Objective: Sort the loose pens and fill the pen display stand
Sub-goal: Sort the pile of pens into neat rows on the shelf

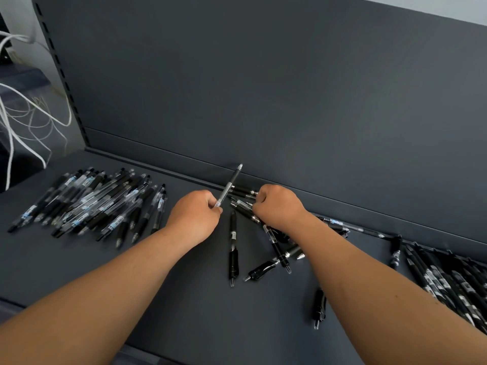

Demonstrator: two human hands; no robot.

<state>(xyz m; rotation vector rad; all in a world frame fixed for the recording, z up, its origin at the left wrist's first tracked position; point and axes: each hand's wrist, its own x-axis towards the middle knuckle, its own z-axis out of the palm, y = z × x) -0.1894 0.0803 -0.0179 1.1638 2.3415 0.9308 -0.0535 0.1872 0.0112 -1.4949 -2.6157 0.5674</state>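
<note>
Head view: a pen [229, 184] juts upward from the grip of the left hand [193, 217].

A scatter of pens [274, 246] lies on the shelf [184, 299], just before the back panel [263, 88]. Well left of the scatter lies a pile [92, 204]; right of it, a second pile [448, 280]. The left hand [195, 214], just left of the scatter, holds one pen [229, 185] tilted toward the panel. The right hand [276, 206] grips pens at the scatter's rear. A lone pen [319, 308] lies before the scatter.
</note>
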